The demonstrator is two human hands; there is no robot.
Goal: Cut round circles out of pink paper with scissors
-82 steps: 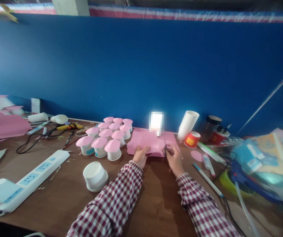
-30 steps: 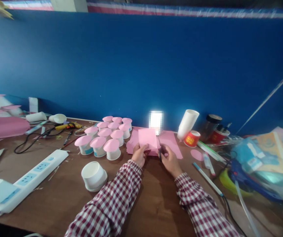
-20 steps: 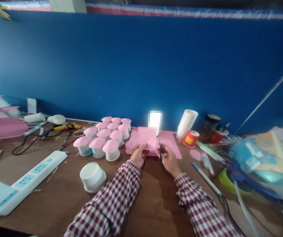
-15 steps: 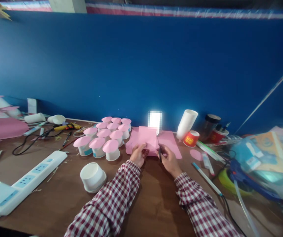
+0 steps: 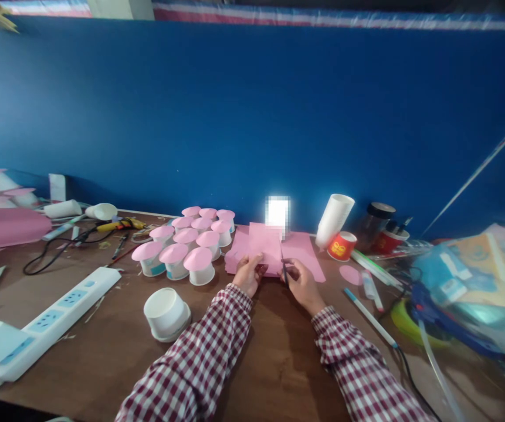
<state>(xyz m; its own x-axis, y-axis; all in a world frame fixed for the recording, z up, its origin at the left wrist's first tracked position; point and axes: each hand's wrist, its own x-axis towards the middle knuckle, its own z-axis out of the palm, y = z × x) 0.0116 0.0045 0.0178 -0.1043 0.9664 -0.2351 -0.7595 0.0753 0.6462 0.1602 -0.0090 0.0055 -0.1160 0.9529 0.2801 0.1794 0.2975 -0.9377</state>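
My left hand (image 5: 250,275) grips the lower left edge of a pink paper sheet (image 5: 264,243), thumb on top and fingers beneath. In my right hand (image 5: 302,281) is a pair of scissors (image 5: 284,274), its blades pointing away from me along the sheet's right side. Whether the blades are apart is too small to make out. Under and behind the held sheet lies a stack of pink paper (image 5: 307,255). To the left, white paper cups (image 5: 200,275) stand in rows, each topped with a pink paper disc (image 5: 197,259).
An upturned white cup (image 5: 166,313) is near my left sleeve, beside a power strip (image 5: 54,319). At right are stacked white cups (image 5: 335,220), a red cup (image 5: 341,246), a pink paper oval (image 5: 350,275), a glue gun cable and a plastic bag (image 5: 476,281). A blue partition (image 5: 252,117) rises behind.
Both hands stay nearly in place. The held sheet and scissors have shifted very slightly. At the far left edge, part of another person's hand has come into view by the pink paper.
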